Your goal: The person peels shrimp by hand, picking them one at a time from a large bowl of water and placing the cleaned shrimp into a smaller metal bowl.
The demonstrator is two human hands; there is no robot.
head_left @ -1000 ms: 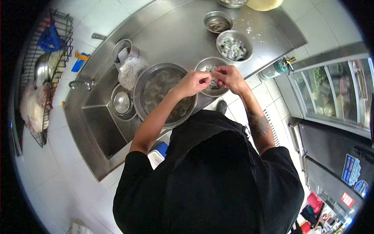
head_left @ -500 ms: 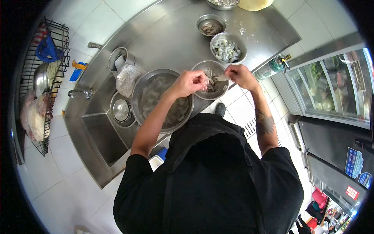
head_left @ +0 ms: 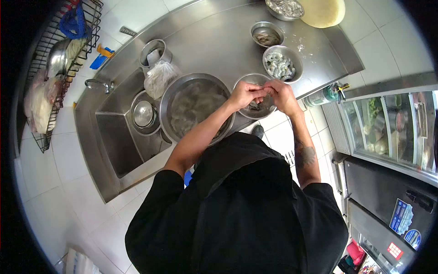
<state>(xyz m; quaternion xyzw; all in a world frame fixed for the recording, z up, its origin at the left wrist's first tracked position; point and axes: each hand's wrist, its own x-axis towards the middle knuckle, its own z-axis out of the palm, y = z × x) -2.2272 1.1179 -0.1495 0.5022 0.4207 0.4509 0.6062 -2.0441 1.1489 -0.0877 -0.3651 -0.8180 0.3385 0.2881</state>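
Observation:
My left hand [head_left: 247,95] and my right hand [head_left: 281,97] meet above a metal bowl [head_left: 252,78], their fingers closed in a pinch. Between them is a shrimp, almost wholly hidden by the fingers. Dark shrimp shells [head_left: 253,106] lie inside that bowl. Just behind it stands a bowl [head_left: 299,68] of peeled shrimp [head_left: 279,65]. Left of my hands, a wide basin [head_left: 175,89] contains cloudy water with greyish shrimp [head_left: 187,119] in it.
Farther back on the steel counter [head_left: 205,41] are a small bowl [head_left: 267,39] with dark contents and another full bowl [head_left: 285,9]. A plastic bag [head_left: 159,78] leans by a metal pot [head_left: 155,52]. The sink [head_left: 117,141] is at left, a glass-fronted fridge [head_left: 392,121] at right.
My hands were apart, the right holding a greyish shrimp; now they have come together over the bowl. The head view has shifted, so the counter appears farther right.

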